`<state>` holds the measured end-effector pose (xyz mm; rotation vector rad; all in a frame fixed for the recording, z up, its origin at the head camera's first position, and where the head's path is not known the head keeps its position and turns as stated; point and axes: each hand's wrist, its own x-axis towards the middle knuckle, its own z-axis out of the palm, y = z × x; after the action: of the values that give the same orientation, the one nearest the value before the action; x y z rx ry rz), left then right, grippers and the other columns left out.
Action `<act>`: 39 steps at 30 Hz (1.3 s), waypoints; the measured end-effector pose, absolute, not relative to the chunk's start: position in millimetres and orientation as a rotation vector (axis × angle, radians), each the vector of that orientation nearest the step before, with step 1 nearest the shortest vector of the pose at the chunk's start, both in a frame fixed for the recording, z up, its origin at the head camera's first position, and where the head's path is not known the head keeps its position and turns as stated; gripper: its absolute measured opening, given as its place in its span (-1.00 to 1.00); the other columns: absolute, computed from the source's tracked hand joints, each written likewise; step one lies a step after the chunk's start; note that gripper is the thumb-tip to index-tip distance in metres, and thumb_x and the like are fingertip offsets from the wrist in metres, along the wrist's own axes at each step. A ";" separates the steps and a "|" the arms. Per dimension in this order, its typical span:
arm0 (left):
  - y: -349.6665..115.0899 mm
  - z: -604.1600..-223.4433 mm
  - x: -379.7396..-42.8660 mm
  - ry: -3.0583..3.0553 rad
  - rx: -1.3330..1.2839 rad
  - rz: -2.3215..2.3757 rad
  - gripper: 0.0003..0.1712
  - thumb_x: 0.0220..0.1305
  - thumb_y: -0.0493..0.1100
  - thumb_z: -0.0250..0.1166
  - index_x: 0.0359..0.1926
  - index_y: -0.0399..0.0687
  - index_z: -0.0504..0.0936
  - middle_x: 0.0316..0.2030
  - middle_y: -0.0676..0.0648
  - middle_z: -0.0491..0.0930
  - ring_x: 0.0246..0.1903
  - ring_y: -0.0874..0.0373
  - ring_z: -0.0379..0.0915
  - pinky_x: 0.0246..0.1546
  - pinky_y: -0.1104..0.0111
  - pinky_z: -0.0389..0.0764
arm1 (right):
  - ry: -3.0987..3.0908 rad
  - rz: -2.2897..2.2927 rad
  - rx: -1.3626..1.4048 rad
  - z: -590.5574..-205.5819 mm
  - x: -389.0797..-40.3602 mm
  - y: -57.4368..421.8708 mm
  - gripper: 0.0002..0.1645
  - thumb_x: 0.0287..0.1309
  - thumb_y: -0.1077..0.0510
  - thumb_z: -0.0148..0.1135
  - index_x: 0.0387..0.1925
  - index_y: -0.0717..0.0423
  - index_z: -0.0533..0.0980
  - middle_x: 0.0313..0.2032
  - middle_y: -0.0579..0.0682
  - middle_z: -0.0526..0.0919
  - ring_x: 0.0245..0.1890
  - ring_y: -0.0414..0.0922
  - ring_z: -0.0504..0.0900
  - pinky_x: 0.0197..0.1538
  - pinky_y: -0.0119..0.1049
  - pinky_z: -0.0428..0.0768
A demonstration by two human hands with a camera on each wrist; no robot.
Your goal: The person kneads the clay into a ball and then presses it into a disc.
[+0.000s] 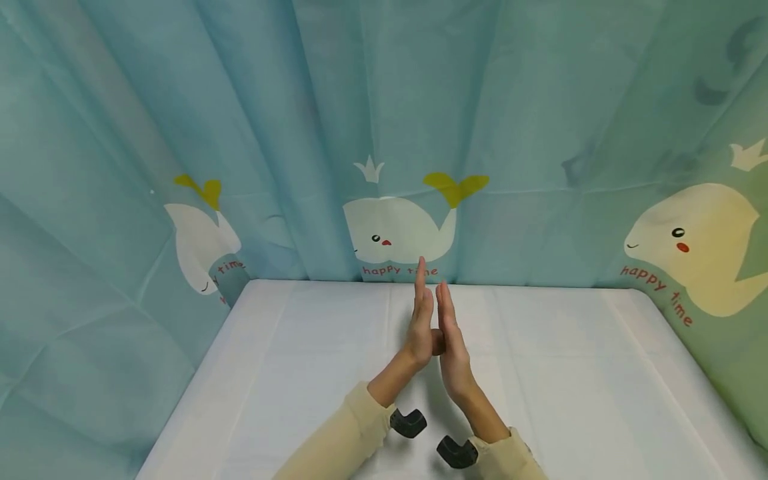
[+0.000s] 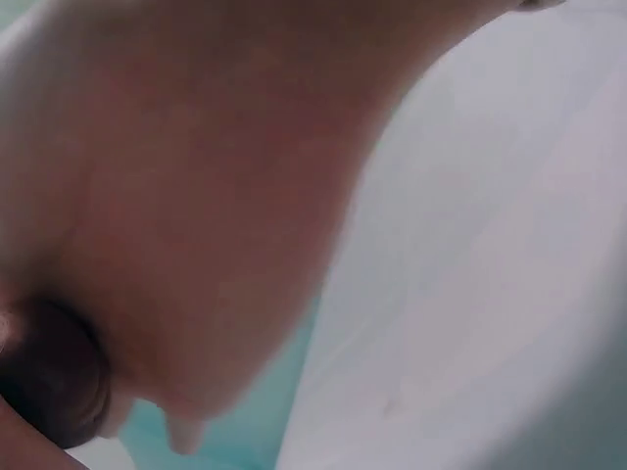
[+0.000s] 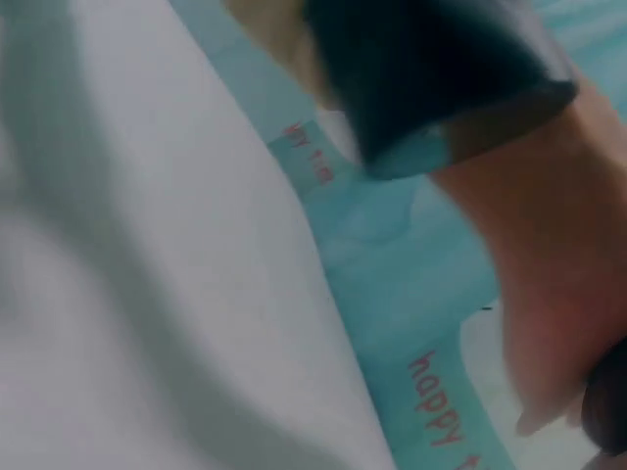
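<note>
Brown ball [image 1: 439,342] check, your setup: blue-green curtain [image 1: 528,100] at 12 o'clock, white table [image 1: 570,373] below your arms. Your left hand [image 1: 421,327] at ball's 9 o'clock, right hand [image 1: 454,347] at its 3. Both flat, fingers straight toward 12, narrow gap between. Ball sandwiched between palms; can't tell how high above table. Progress, imo: palm hold done, letting go still left.

An object [image 1: 439,342] sits between my left grip [image 1: 422,323] and my right grip [image 1: 454,350], over the middle of the table [image 1: 570,380]. Behind the table hangs a curtain [image 1: 528,127], which also runs along its left and right sides.
</note>
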<state>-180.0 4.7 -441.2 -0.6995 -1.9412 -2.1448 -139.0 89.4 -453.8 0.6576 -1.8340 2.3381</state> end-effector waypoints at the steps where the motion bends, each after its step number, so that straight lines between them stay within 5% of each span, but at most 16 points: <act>1: 5.4 -442.9 -180.1 -1.962 -0.701 -2.143 -0.26 0.63 0.18 -0.37 0.67 0.17 -0.29 0.64 0.11 -0.32 0.60 0.18 -0.43 0.52 -0.08 -0.30 | -1.826 2.338 0.640 -452.0 -139.1 90.0 -0.31 0.64 -0.09 -0.65 0.67 -0.11 -0.31 0.65 -0.11 -0.31 0.61 -0.09 -0.39 0.45 -0.49 -0.07; 7: 9.4 -451.4 -169.7 -2.063 -0.697 -2.182 -0.27 0.62 0.24 -0.40 0.67 0.29 -0.30 0.64 0.11 -0.34 0.54 0.23 -0.14 0.48 0.06 -0.01 | -1.875 2.280 0.554 -444.0 -147.3 99.3 -0.32 0.62 -0.12 -0.61 0.66 -0.28 -0.25 0.64 -0.16 -0.20 0.62 -0.13 -0.30 0.51 -0.01 -0.20; 9: 10.5 -451.0 -164.8 -2.065 -0.726 -2.187 -0.28 0.63 0.22 -0.41 0.67 0.27 -0.31 0.64 0.13 -0.33 0.55 0.21 -0.15 0.49 0.07 -0.02 | -1.903 2.275 0.523 -443.6 -151.8 103.2 -0.32 0.62 -0.16 -0.59 0.66 -0.34 -0.24 0.64 -0.18 -0.19 0.60 -0.22 -0.27 0.50 -0.01 -0.21; 10: 11.0 -450.2 -162.8 -2.062 -0.749 -2.192 -0.28 0.63 0.21 -0.41 0.67 0.25 -0.31 0.64 0.13 -0.34 0.56 0.20 -0.17 0.50 0.06 -0.05 | -1.908 2.287 0.501 -444.4 -153.9 105.0 -0.32 0.62 -0.19 -0.59 0.66 -0.35 -0.24 0.64 -0.18 -0.19 0.57 -0.28 -0.19 0.46 -0.10 -0.03; 11: 11.3 -448.6 -161.1 -2.051 -0.778 -2.199 -0.27 0.63 0.20 -0.42 0.67 0.21 -0.32 0.64 0.12 -0.35 0.58 0.24 -0.41 0.53 0.03 -0.24 | -1.899 2.318 0.475 -445.9 -155.6 106.2 -0.32 0.62 -0.22 -0.58 0.65 -0.37 -0.25 0.64 -0.17 -0.20 0.48 -0.32 0.11 0.35 -0.21 0.18; 13: 11.1 -443.9 -158.4 -2.034 -0.817 -2.215 -0.26 0.63 0.20 -0.43 0.67 0.17 -0.33 0.64 0.14 -0.37 0.59 0.24 -0.49 0.54 0.02 -0.31 | -1.879 2.384 0.428 -450.8 -157.3 107.1 -0.31 0.62 -0.26 -0.58 0.65 -0.39 -0.27 0.64 -0.13 -0.22 0.00 -0.43 0.50 -0.10 -0.45 0.40; 14: 10.6 -441.5 -158.1 -2.018 -0.830 -2.230 -0.26 0.62 0.20 -0.44 0.67 0.17 -0.34 0.64 0.13 -0.38 0.59 0.23 -0.50 0.53 0.00 -0.29 | -1.868 2.412 0.418 -453.6 -157.2 106.7 -0.30 0.62 -0.28 -0.58 0.65 -0.39 -0.28 0.64 -0.10 -0.23 -0.29 -0.46 0.48 -0.33 -0.50 0.35; 17: 8.2 -434.3 -161.5 -1.976 -0.847 -2.235 -0.25 0.62 0.23 -0.46 0.66 0.14 -0.38 0.64 0.07 -0.41 0.59 0.19 -0.49 0.53 -0.02 -0.27 | -1.840 2.439 0.457 -461.3 -153.3 101.6 -0.29 0.63 -0.25 -0.62 0.66 -0.28 -0.33 0.64 0.01 -0.29 -0.46 -0.41 0.32 -0.48 -0.52 0.27; 19: 6.2 -431.6 -166.9 -1.965 -0.839 -2.199 -0.25 0.63 0.20 -0.45 0.66 0.13 -0.38 0.65 0.03 -0.41 0.60 0.16 -0.47 0.53 -0.04 -0.26 | -1.840 2.410 0.509 -463.0 -149.1 96.9 -0.30 0.64 -0.22 -0.64 0.66 -0.25 -0.33 0.64 0.01 -0.30 0.02 -0.43 0.43 -0.16 -0.54 0.42; 21: 4.6 -431.9 -173.8 -1.970 -0.812 -2.154 -0.27 0.64 0.15 -0.43 0.67 0.11 -0.37 0.65 0.02 -0.40 0.60 0.14 -0.46 0.53 -0.04 -0.29 | -1.838 2.371 0.552 -461.1 -145.1 92.6 -0.31 0.64 -0.19 -0.64 0.66 -0.25 -0.31 0.64 -0.05 -0.29 0.46 -0.32 0.08 0.26 -0.45 0.27; 23: 3.3 -434.9 -179.4 -1.980 -0.772 -2.128 -0.29 0.65 0.09 -0.42 0.67 0.11 -0.35 0.65 0.01 -0.39 0.60 0.14 -0.46 0.53 -0.05 -0.30 | -1.858 2.323 0.590 -456.9 -141.2 89.8 -0.32 0.65 -0.16 -0.64 0.66 -0.25 -0.29 0.64 -0.12 -0.29 0.59 -0.20 -0.20 0.50 -0.25 -0.04; 27: 3.7 -443.0 -178.3 -2.008 -0.737 -2.153 -0.30 0.65 0.08 -0.41 0.67 0.15 -0.32 0.65 0.05 -0.36 0.60 0.16 -0.47 0.53 -0.06 -0.31 | -1.926 2.219 0.608 -446.9 -139.4 91.4 -0.34 0.65 -0.13 -0.62 0.66 -0.25 -0.25 0.64 -0.20 -0.30 0.61 -0.15 -0.39 0.51 0.04 -0.27; 32: 8.7 -447.5 -158.8 -2.038 -0.825 -2.186 -0.31 0.65 0.09 -0.43 0.67 0.17 -0.34 0.64 0.08 -0.38 0.60 0.17 -0.47 0.53 -0.03 -0.28 | -1.944 2.216 0.497 -440.3 -150.3 102.8 -0.35 0.63 -0.19 -0.61 0.64 -0.45 -0.23 0.63 -0.29 -0.22 0.60 -0.24 -0.29 0.46 -0.04 -0.11; 39: 10.4 -439.2 -148.2 -1.991 -0.804 -2.187 -0.28 0.63 0.13 -0.44 0.67 0.12 -0.33 0.64 0.08 -0.36 0.60 0.14 -0.48 0.52 -0.08 -0.33 | -1.911 2.315 0.514 -449.1 -158.2 105.5 -0.33 0.62 -0.22 -0.62 0.65 -0.39 -0.28 0.63 -0.25 -0.26 0.61 -0.21 -0.33 0.52 0.06 -0.27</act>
<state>-148.2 10.4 -439.2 -0.8043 -1.9913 -2.1870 -158.2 105.5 -449.1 0.5136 -1.9108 2.3146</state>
